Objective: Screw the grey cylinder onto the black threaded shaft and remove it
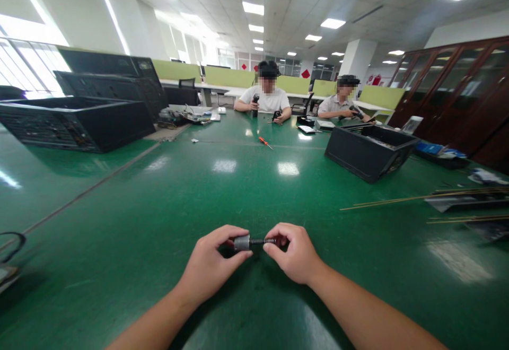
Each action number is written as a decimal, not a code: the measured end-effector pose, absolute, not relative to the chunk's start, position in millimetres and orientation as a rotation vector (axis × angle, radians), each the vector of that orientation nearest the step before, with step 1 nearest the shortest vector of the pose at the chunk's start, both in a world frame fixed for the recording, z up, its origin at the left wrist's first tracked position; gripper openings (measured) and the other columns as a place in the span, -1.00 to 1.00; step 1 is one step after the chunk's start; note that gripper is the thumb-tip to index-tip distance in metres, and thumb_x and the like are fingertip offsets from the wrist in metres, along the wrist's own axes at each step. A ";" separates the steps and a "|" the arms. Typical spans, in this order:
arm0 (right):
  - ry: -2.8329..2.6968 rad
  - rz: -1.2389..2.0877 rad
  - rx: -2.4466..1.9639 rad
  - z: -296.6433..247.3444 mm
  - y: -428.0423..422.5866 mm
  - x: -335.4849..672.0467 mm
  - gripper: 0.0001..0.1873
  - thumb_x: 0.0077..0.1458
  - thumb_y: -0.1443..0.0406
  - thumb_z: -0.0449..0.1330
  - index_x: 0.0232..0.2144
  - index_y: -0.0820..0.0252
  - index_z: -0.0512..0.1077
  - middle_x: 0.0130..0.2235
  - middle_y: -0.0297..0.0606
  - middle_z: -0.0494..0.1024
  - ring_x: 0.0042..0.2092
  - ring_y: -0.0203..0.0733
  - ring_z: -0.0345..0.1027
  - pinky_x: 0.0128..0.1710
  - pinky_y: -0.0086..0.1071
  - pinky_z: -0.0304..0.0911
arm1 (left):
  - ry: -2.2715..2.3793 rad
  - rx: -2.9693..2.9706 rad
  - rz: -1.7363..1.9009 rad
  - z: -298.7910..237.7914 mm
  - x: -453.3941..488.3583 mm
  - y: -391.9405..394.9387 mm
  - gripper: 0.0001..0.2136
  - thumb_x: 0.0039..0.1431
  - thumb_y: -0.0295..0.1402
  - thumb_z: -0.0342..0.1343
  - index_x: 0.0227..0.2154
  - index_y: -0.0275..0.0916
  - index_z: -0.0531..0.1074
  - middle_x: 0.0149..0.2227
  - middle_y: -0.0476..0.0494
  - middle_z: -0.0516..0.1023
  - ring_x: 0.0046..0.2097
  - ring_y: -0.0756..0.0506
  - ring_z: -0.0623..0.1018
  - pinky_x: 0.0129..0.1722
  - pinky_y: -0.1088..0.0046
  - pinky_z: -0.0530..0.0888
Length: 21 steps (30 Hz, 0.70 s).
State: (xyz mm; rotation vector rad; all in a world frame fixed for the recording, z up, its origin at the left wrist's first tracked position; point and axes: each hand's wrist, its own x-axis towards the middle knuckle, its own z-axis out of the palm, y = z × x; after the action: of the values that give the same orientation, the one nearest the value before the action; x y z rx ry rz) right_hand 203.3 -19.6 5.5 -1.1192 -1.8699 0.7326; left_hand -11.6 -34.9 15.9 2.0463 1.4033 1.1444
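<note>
Between my two hands, above the near part of the green tabletop, is a grey metal cylinder with a thin dark shaft (pixel 257 242). My left hand (pixel 212 257) grips the grey cylinder (pixel 242 242) between thumb and fingers. On the shaft's right end, where it looks ridged or coiled like a spring, my right hand (pixel 293 252) pinches with thumb and forefinger. The piece lies roughly level, its shaft pointing right. My right fingers hide the very tip, so its exact kind cannot be made out.
Black computer cases (pixel 119 122) stand at the left, another case (pixel 369 151) at the right. An orange screwdriver (pixel 264 141) lies mid-table. Thin brass-coloured rods (pixel 389 200) reach in from the right. Two people (pixel 265 98) sit across the table, handling dark tools.
</note>
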 end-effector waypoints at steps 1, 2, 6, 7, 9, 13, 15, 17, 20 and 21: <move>-1.870 0.732 -1.120 5.5 -19.5 203.4 -0.98 -0.01 0.35 0.29 -0.44 0.18 0.53 -0.50 -0.36 0.48 -0.44 -0.27 0.30 -0.41 -0.43 0.18 | 1.405 2.047 1.143 16.3 -11.6 -35.0 -0.78 -0.01 -0.35 0.32 -0.24 -0.14 0.57 -0.28 -0.04 0.64 -0.25 -0.11 0.60 -0.22 0.38 0.51; -1.869 0.733 -1.119 5.5 -19.4 203.5 -0.99 -0.01 0.35 0.29 -0.44 0.18 0.53 -0.50 -0.36 0.48 -0.44 -0.26 0.30 -0.41 -0.43 0.19 | 1.408 2.047 1.142 16.6 -11.6 -35.1 -0.78 -0.01 -0.35 0.32 -0.24 -0.14 0.57 -0.28 -0.04 0.64 -0.25 -0.12 0.60 -0.23 0.38 0.51; -1.860 0.732 -1.114 5.2 -19.5 203.9 -0.98 -0.01 0.35 0.28 -0.44 0.18 0.53 -0.49 -0.36 0.49 -0.43 -0.27 0.31 -0.41 -0.43 0.19 | 1.420 2.046 1.147 16.8 -11.7 -35.5 -0.77 -0.02 -0.34 0.33 -0.24 -0.13 0.58 -0.27 -0.04 0.65 -0.24 -0.13 0.61 -0.23 0.38 0.52; -1.859 0.732 -1.115 5.2 -19.5 203.9 -0.98 -0.01 0.35 0.28 -0.44 0.18 0.53 -0.49 -0.36 0.49 -0.44 -0.27 0.30 -0.41 -0.43 0.19 | 1.421 2.045 1.149 16.6 -11.9 -35.5 -0.77 -0.02 -0.34 0.33 -0.23 -0.13 0.58 -0.27 -0.04 0.65 -0.24 -0.13 0.61 -0.23 0.38 0.52; -1.857 0.734 -1.117 5.3 -19.6 204.0 -0.98 -0.01 0.35 0.28 -0.43 0.18 0.53 -0.48 -0.36 0.49 -0.44 -0.27 0.31 -0.41 -0.43 0.20 | 1.419 2.046 1.155 16.0 -12.2 -35.5 -0.76 -0.02 -0.33 0.33 -0.23 -0.13 0.58 -0.26 -0.05 0.65 -0.24 -0.13 0.61 -0.22 0.38 0.52; -1.848 0.748 -1.109 6.1 -19.9 204.4 -0.97 0.00 0.34 0.27 -0.43 0.18 0.52 -0.47 -0.35 0.50 -0.43 -0.27 0.31 -0.40 -0.43 0.20 | 1.418 2.046 1.160 16.1 -12.1 -35.8 -0.76 -0.01 -0.31 0.33 -0.21 -0.14 0.58 -0.25 -0.06 0.65 -0.23 -0.14 0.61 -0.20 0.36 0.53; -1.843 0.755 -1.105 6.2 -19.8 204.5 -0.97 0.00 0.34 0.27 -0.43 0.18 0.51 -0.47 -0.35 0.50 -0.43 -0.27 0.31 -0.40 -0.43 0.20 | 1.420 2.045 1.160 16.9 -11.5 -35.9 -0.75 -0.01 -0.31 0.33 -0.21 -0.14 0.58 -0.25 -0.06 0.65 -0.23 -0.14 0.61 -0.20 0.35 0.53; -1.840 0.760 -1.102 5.8 -19.6 204.7 -0.97 0.01 0.34 0.26 -0.43 0.19 0.51 -0.47 -0.34 0.51 -0.42 -0.26 0.32 -0.40 -0.43 0.20 | 1.422 2.044 1.164 17.4 -10.9 -36.0 -0.76 -0.01 -0.31 0.33 -0.22 -0.14 0.58 -0.25 -0.06 0.64 -0.23 -0.14 0.61 -0.20 0.36 0.53; -1.836 0.758 -1.104 4.9 -19.1 205.0 -0.96 0.01 0.33 0.26 -0.42 0.19 0.51 -0.47 -0.34 0.50 -0.43 -0.26 0.31 -0.40 -0.43 0.20 | 1.416 2.044 1.168 17.1 -10.8 -36.0 -0.75 0.00 -0.31 0.33 -0.21 -0.13 0.57 -0.26 -0.05 0.64 -0.24 -0.13 0.61 -0.21 0.37 0.53; -1.835 0.757 -1.108 4.6 -18.9 205.1 -0.96 0.01 0.33 0.26 -0.42 0.19 0.51 -0.48 -0.34 0.50 -0.43 -0.26 0.31 -0.40 -0.43 0.20 | 1.413 2.043 1.169 16.8 -11.0 -36.0 -0.75 0.00 -0.30 0.33 -0.21 -0.13 0.57 -0.25 -0.06 0.64 -0.24 -0.13 0.61 -0.21 0.37 0.53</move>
State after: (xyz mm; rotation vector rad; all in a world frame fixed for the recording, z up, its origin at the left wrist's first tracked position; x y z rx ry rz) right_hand 205.1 -18.9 4.6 -1.1076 -1.8349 0.7572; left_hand -11.0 -36.0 16.8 2.0435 1.4132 1.1694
